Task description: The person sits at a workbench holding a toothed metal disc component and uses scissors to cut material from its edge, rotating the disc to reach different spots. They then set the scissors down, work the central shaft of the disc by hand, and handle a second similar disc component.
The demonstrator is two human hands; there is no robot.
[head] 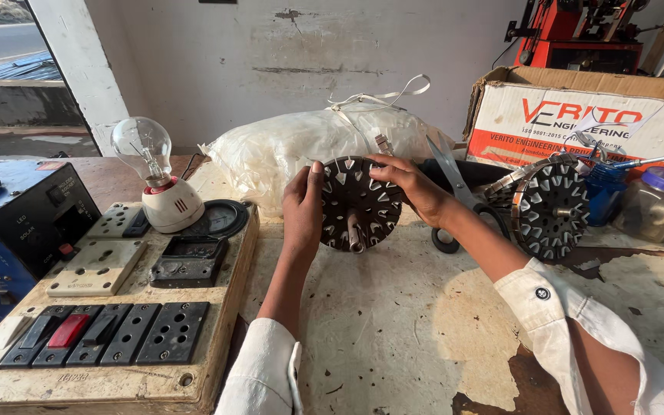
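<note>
dark slotted stator (360,204), white sleeves (578,323)

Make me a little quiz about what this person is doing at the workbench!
1. True or false: both hands hold the round slotted metal core upright on the table.
2. What lies just right of the right hand? A) scissors B) a hammer C) a cup
3. What clear glass thing stands on the switch board?

Key:
1. True; the left hand grips its left edge.
2. A
3. A light bulb.
</note>
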